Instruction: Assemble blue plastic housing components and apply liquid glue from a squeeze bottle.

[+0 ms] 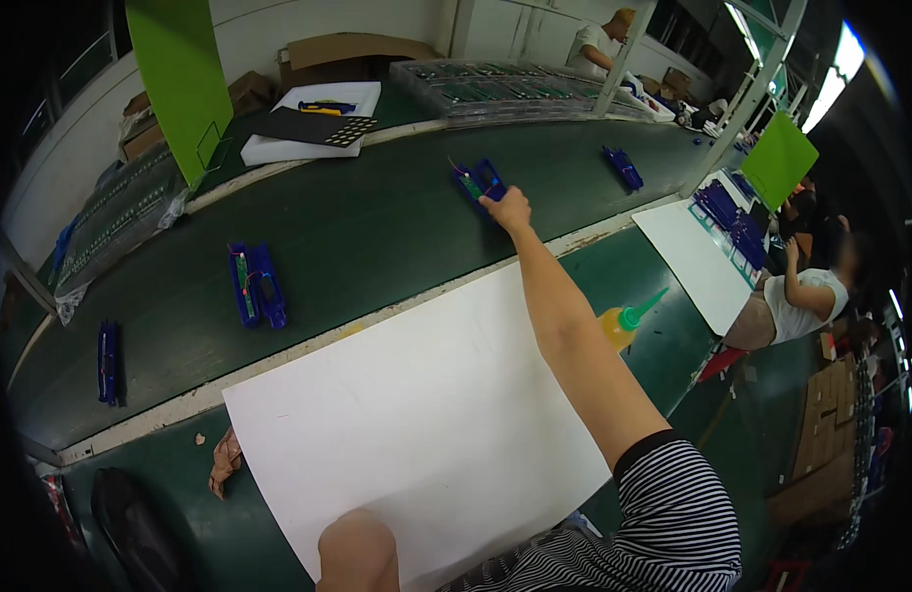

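Observation:
My right hand (pixel 510 209) reaches out over the dark green conveyor belt (pixel 367 207), its fingers closed on the near end of an opened blue plastic casing (pixel 490 178). Inside one half of this casing lies a narrow green circuit board, with a thin wire sticking out at the far end. My left hand is out of sight; a bare, rounded part of a limb, which looks like my bent left arm, shows at the lower edge over a large white sheet (pixel 426 395). This sheet covers the bench between me and the belt.
More blue casings lie on the belt: an opened one (pixel 268 286), a narrow one (pixel 108 363) and one farther right (pixel 624 168). A yellow bottle (pixel 614 331) with a green nozzle stands beside my right forearm. Circuit board trays (pixel 505 89) line the far side. Co-workers sit at right and behind.

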Tool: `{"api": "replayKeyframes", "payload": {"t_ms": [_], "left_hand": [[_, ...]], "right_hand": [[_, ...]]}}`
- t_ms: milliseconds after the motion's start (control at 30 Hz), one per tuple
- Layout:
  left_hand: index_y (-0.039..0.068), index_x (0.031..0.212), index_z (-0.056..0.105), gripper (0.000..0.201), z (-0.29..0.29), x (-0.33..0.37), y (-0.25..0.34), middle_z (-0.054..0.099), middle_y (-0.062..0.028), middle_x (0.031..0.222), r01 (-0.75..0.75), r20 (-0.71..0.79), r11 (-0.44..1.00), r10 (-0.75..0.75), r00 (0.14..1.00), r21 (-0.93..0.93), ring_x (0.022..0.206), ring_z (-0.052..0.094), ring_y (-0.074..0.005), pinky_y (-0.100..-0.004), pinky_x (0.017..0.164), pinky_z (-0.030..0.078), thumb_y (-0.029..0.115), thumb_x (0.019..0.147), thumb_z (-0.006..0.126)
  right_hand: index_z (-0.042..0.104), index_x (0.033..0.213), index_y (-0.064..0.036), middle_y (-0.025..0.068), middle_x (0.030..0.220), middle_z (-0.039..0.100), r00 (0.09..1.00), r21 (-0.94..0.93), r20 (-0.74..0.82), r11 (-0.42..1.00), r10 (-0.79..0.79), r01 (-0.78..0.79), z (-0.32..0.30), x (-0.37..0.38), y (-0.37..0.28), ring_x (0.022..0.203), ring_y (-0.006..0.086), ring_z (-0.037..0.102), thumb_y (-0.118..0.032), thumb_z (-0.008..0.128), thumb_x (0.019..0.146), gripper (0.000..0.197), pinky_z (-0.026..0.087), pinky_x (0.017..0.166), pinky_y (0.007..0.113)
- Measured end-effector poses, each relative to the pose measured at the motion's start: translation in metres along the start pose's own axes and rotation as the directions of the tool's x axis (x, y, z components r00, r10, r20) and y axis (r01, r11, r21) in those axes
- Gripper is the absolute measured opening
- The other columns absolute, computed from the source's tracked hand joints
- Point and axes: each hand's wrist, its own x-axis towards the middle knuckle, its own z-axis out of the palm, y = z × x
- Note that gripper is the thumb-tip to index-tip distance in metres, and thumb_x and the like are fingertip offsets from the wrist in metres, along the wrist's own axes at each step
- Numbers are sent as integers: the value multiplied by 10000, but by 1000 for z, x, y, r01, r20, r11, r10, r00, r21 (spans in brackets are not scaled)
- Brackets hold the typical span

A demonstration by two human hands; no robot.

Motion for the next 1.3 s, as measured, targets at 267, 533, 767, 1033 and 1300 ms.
{"api": "replayKeyframes", "payload": {"t_ms": [267,533,767,1033,1300], "left_hand": [[-12,1004,521,186,-32,-7,4,535,-106,882,392,-1,915,-393,919,95,901,489,-220,-323,822,400,71,843,476],[106,1119,499,261,-127,-121,-24,551,-48,1017,942,-812,-300,-581,-58,147,831,519,-148,-265,762,414,244,898,512],[8,1283,364,421,-88,-130,81,559,-105,1071,863,-586,-499,-678,-444,-77,978,555,-175,-361,860,463,247,943,433],[5,1372,217,505,-92,-131,117,517,-124,1135,933,-593,-358,-746,-304,-28,1037,520,-173,-342,873,465,149,943,439],[54,1350,270,464,-97,-132,126,493,-84,1186,956,-507,-273,-813,-288,-105,1069,499,-148,-317,886,454,120,930,455]], "right_hand": [[625,924,25,175,842,651,997,604,54,797,-57,13,-8,-108,-14,808,281,637,-216,763,658,385,491,706,360],[575,1037,51,33,825,616,824,814,407,567,-395,-131,-131,-333,9,722,60,546,-143,650,823,298,446,640,188],[479,1168,80,80,941,604,822,709,466,694,-327,-125,-146,-415,52,824,101,559,-109,635,828,420,457,742,218],[651,951,-29,106,927,539,641,458,63,593,-765,662,-144,-380,8,863,244,511,-90,695,730,234,432,754,319],[671,818,-57,62,820,543,477,353,-37,435,-878,828,-110,-387,-8,827,224,504,-53,713,682,142,432,688,323]]}}
